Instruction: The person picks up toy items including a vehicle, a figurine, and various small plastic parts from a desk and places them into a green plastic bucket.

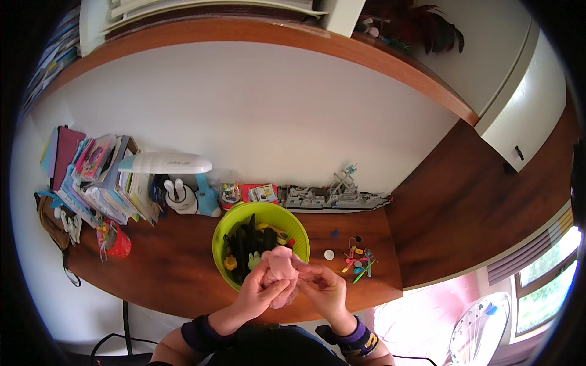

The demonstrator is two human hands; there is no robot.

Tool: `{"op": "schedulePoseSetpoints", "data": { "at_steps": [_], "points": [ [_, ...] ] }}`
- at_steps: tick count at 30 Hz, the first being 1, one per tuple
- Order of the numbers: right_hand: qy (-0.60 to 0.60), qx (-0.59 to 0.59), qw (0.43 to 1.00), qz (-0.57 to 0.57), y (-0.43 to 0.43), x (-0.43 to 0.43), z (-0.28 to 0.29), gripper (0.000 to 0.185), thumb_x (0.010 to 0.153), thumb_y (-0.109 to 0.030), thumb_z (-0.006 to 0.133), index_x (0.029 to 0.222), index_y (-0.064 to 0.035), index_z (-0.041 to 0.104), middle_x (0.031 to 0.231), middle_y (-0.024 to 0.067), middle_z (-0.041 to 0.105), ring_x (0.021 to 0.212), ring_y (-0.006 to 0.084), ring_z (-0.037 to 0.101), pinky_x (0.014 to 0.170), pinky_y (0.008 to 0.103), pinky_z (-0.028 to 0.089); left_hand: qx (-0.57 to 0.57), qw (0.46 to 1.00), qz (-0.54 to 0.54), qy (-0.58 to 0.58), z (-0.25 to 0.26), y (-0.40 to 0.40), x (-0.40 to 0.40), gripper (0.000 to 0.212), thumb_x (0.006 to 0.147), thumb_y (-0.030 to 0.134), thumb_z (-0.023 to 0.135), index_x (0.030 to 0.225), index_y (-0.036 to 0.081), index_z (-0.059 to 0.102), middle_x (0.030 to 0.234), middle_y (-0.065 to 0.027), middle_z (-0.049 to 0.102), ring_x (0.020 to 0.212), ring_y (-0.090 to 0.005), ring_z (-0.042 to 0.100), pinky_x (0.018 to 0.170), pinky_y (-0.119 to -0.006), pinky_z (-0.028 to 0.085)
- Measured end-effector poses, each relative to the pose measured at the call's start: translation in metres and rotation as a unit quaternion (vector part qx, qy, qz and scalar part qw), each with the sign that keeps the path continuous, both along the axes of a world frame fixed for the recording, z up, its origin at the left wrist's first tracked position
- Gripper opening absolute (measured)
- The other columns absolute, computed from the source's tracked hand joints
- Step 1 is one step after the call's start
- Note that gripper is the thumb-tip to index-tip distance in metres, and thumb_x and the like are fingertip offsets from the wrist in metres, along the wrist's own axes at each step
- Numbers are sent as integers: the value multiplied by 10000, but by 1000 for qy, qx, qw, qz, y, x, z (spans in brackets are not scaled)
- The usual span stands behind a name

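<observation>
A crumpled pink piece of soft fabric or plush is between my two hands, above the near rim of a lime-green plastic basket. My left hand wraps around it from the left, thumb on top. With fingertips pinched, my right hand grips its right edge. Inside the basket lie several dark toy pieces, a yellow toy, a yellow banana-like toy and a pale green animal-shaped toy. The hands hide part of the basket's near side.
Small coloured trinkets and a white round disc lie right of the basket on the wooden desk. Behind stand a grey brick-built ship, a desk lamp and books. A red bucket sits left. A shelf overhangs.
</observation>
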State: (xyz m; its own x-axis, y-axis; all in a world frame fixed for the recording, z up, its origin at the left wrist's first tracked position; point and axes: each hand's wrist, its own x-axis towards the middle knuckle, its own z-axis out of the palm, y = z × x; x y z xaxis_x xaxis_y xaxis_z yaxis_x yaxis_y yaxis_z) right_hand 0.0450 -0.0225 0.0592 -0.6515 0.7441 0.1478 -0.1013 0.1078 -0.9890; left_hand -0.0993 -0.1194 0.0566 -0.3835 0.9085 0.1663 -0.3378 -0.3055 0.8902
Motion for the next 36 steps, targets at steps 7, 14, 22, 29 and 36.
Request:
{"op": "schedulePoseSetpoints", "data": {
  "at_steps": [7,14,22,29,36],
  "points": [
    [-113,121,986,25,-8,-4,10,255,816,56,692,1063,17,640,1046,75,673,951,104,640,838,243,517,-33,994,23,-103,5,-10,0,155,879,-4,651,1010,4,568,913,-71,653,723,-111,622,599,-250,507],
    [-76,119,990,5,0,-7,-11,207,808,51,678,1014,27,670,937,81,688,854,128,678,766,251,551,-47,980,160,-112,-19,-22,-13,192,861,-21,646,1023,12,549,1087,-93,634,942,-128,640,812,-271,531],
    [-117,141,983,0,19,-9,-42,221,826,47,650,1042,4,667,979,90,648,844,146,660,701,226,538,-73,979,155,-112,-19,-33,-17,269,851,-38,633,1099,7,537,1114,-92,627,981,-138,630,864,-272,514],
    [-89,211,973,-17,27,-5,-54,210,806,33,652,1012,-10,663,1035,114,660,829,231,661,695,270,543,-90,984,137,-72,-18,-26,-10,327,829,-53,623,1139,1,532,1127,-88,620,1020,-153,616,907,-301,490],
    [-60,132,983,-117,46,20,-67,175,829,39,634,998,2,660,954,96,640,842,179,657,708,263,545,-102,987,108,-56,-15,-16,-5,334,826,-35,636,1137,14,527,1140,-81,603,1043,-157,598,911,-316,486]
  ]
}}
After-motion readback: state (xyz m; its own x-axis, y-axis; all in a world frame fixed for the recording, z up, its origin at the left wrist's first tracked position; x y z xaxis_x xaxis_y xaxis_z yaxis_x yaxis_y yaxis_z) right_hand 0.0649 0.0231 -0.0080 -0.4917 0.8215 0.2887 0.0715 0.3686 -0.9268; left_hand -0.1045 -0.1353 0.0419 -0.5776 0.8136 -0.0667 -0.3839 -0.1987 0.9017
